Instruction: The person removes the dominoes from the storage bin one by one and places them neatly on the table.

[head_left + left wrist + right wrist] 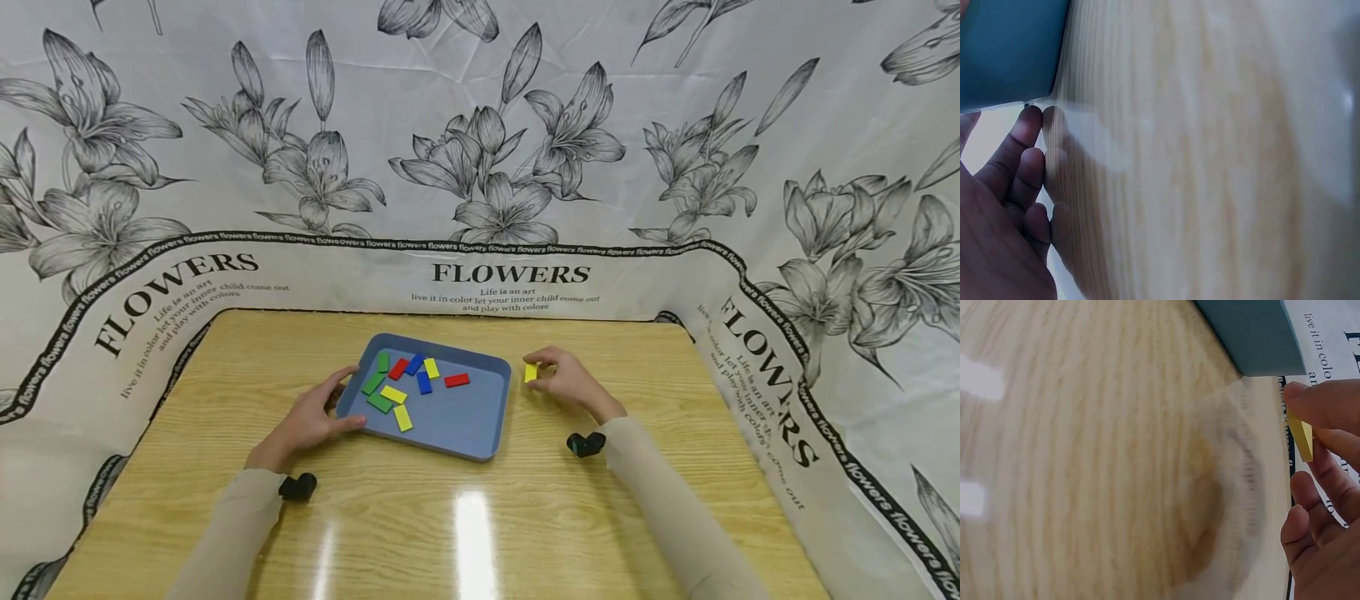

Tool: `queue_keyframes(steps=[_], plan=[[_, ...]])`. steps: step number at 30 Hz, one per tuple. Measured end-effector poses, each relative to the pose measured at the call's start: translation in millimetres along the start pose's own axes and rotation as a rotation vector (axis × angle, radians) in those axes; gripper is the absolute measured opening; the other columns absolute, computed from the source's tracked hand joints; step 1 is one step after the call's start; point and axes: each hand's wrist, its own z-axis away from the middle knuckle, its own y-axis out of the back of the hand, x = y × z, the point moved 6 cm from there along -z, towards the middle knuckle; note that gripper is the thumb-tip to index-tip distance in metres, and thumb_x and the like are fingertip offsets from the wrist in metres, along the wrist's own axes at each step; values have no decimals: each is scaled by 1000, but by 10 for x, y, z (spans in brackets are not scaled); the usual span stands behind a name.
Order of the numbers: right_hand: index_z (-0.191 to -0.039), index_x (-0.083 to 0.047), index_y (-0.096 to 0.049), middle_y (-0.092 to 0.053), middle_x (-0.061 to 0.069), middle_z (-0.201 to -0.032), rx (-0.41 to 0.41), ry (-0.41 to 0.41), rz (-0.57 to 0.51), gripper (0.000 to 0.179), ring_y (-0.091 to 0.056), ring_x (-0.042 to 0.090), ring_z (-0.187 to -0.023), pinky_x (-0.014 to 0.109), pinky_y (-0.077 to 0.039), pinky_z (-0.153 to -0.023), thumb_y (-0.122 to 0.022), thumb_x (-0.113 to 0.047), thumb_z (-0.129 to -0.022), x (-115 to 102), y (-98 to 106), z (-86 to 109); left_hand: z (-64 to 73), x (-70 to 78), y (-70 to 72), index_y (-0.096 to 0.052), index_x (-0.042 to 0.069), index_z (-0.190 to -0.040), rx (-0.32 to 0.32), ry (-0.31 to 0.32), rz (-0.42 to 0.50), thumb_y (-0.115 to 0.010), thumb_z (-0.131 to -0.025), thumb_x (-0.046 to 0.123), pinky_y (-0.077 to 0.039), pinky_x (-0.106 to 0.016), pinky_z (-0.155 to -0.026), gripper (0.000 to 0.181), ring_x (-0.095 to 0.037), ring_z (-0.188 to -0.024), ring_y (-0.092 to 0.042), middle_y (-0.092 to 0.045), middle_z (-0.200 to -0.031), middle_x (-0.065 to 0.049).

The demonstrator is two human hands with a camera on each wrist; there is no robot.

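My right hand (566, 381) pinches a yellow block (531, 372) between thumb and fingers, just right of the tray (471, 417). My left hand (300, 425) grips the tray's left end, thumb at the near corner, fingers farther along. In the tray, mostly toward the left, lie three green blocks (372, 383), three yellow ones, two blue and two red. Beneath is a wooden table (397, 517); flower-printed cloth (517, 279) hangs beyond its far edge.
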Motion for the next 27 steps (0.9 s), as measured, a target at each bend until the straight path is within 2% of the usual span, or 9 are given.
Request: queue_keyframes(steps=[7, 14, 21, 27], plan=[[-133, 0, -67, -64, 18, -133, 4, 20, 12, 51, -59, 34, -115, 54, -47, -102, -81, -9, -85, 24, -81, 48, -3, -4, -12, -34, 19, -161, -1, 4, 1, -82, -87, 41, -48, -49, -95, 91, -19, -104, -64, -67, -127, -14], [-128, 1, -69, -67, 18, -126, -23, 98, 41, 48, -61, 29, -106, 49, -49, -97, -83, -8, -83, -29, -206, 127, -3, 1, -9, -34, 16, -161, -1, -6, 5, -83, -87, 41, -47, -41, -86, 92, -17, -94, -60, -68, -122, -13], [-129, -2, -70, -67, 16, -130, -66, 110, 61, 44, -60, 35, -123, 52, -47, -106, -80, -8, -87, -13, -306, 204, 7, 2, 2, -34, 17, -161, 1, -3, 2, -82, -87, 41, -47, -42, -87, 92, -17, -94, -60, -68, -122, -13], [-129, -3, -70, -67, 15, -129, -60, 116, 66, 44, -60, 35, -124, 52, -47, -107, -80, -8, -86, -9, -323, 220, 5, 1, -6, -33, 18, -161, -4, 4, -8, -82, -87, 42, -48, -46, -92, 92, -18, -100, -63, -68, -125, -14]])
